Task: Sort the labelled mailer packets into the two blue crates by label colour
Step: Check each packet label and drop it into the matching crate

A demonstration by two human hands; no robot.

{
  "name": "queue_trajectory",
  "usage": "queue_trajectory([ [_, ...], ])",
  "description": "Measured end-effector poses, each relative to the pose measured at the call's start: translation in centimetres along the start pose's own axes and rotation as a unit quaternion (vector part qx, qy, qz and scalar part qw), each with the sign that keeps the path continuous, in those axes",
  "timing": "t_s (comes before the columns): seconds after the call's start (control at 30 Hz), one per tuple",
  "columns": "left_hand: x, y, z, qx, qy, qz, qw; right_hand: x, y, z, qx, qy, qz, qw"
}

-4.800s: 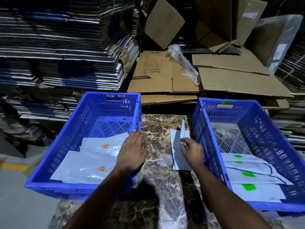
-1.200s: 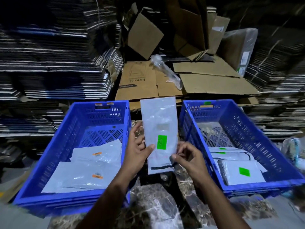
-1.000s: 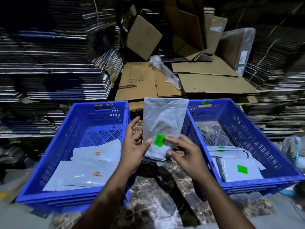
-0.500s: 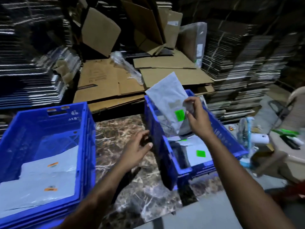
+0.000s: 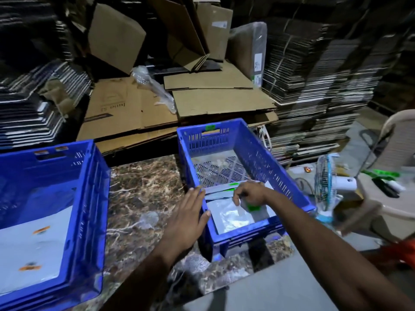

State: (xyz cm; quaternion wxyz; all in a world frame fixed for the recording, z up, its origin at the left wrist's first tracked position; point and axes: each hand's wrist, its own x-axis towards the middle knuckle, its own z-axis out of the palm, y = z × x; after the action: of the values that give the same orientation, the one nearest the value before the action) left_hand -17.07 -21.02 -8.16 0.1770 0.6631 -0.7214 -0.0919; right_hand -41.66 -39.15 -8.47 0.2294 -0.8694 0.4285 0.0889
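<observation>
Here we look down from a head-worn camera at a marble-patterned table (image 5: 143, 198) with two blue crates on it. The left crate (image 5: 89, 198) fills the lower left of the frame and holds pale grey mailer packets with orange labels (image 5: 41, 230). The right crate (image 5: 258, 149) sits in the centre of the frame, well apart from the left one, with bare table between them.

The right hand (image 5: 249, 195) reaches into the right crate from the lower right. Its fingers are curled down onto a grey mailer packet (image 5: 231, 215) that lies flat on top of the pile in the near end of the crate. A green label (image 5: 253, 207) shows on that packet just below the hand. We cannot tell whether the fingers pinch the packet or only press on it. More packets with green marks (image 5: 233, 184) lie underneath, toward the crate's middle.

The left hand (image 5: 187, 217) is spread flat, fingers straight, resting against the near left wall of the right crate, thumb at the rim. It holds nothing.

Across the top of the frame we see flattened cardboard boxes (image 5: 213, 102) and tall stacks of folded cartons (image 5: 314, 81). At the right edge a small table fan (image 5: 325, 185) stands beside a pale plastic chair (image 5: 399, 142).
</observation>
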Motion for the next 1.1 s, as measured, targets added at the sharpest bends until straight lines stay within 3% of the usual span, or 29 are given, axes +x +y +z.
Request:
queue_trajectory([
  [0.07,-0.1,-0.1,0.1,-0.004,0.001,-0.001,1.000,0.0,0.5,0.7,0.042,0.059,-0.001,0.997],
  [0.17,-0.4,0.0,0.2,-0.014,0.004,-0.007,1.000,-3.4,-2.8,-0.9,0.071,0.210,0.015,0.975],
  [0.2,-0.5,0.1,0.2,-0.017,0.003,-0.013,1.000,-3.9,-3.1,-0.8,0.060,0.213,0.022,0.975],
  [0.3,-0.9,0.7,-0.4,-0.029,0.001,-0.021,0.999,-4.6,-3.9,0.5,-0.005,0.073,0.044,0.996],
  [0.33,-1.0,0.7,-0.7,-0.033,-0.006,-0.025,0.999,-4.7,-4.3,0.8,-0.007,0.063,0.048,0.997],
  [0.37,-1.1,0.7,-1.0,-0.037,-0.011,-0.030,0.999,-4.9,-4.9,0.9,0.001,0.089,0.050,0.995],
  [0.47,-2.3,-0.7,-1.6,-0.038,-0.025,-0.057,0.997,-6.1,-7.9,1.1,0.048,0.269,0.028,0.962],
  [0.57,-4.6,-2.4,-2.6,-0.042,-0.023,-0.131,0.990,-6.9,-13.3,2.3,0.131,0.371,-0.064,0.917],
  [0.63,-6.3,-3.4,-3.9,-0.037,-0.012,-0.167,0.985,-6.5,-17.1,3.3,0.167,0.364,-0.124,0.908],
  [0.8,-11.6,-7.1,-8.4,0.007,0.052,-0.156,0.986,-4.2,-24.7,7.4,0.166,0.298,-0.233,0.911],
  [0.9,-14.8,-10.3,-10.8,0.039,0.083,-0.168,0.982,-3.4,-28.5,8.9,0.150,0.245,-0.257,0.923],
  [1.1,-20.0,-18.5,-14.7,0.069,0.093,-0.203,0.972,-1.3,-36.8,10.9,0.130,0.232,-0.239,0.934],
])
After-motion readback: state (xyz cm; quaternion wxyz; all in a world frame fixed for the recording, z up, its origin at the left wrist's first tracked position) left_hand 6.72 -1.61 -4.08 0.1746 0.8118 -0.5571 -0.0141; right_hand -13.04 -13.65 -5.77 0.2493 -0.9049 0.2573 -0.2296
